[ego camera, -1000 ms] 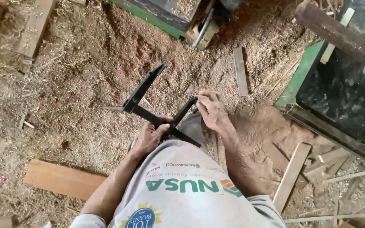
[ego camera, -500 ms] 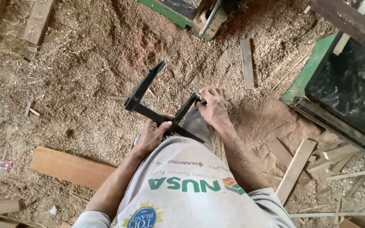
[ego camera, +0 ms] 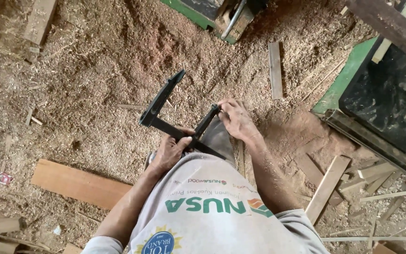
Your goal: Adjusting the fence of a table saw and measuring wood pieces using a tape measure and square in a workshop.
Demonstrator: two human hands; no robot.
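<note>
I hold a black metal bar clamp (ego camera: 163,101) in front of my body, above a floor thick with sawdust. My left hand (ego camera: 171,151) grips its long bar near the sliding jaw. My right hand (ego camera: 235,118) is closed around the end of the sliding jaw arm (ego camera: 206,121). The fixed jaw points up and away from me to the left. My pale printed shirt (ego camera: 203,207) fills the bottom of the view.
A green machine frame with a dark top (ego camera: 381,103) stands at the right. Another green machine base (ego camera: 212,14) is at the top. A flat plank (ego camera: 78,183) lies at lower left, a short board (ego camera: 274,69) ahead, and wood offcuts (ego camera: 327,188) at lower right.
The view has drifted slightly, so the floor and machines sit a little differently in frame. Both hands keep the same hold on the clamp.
</note>
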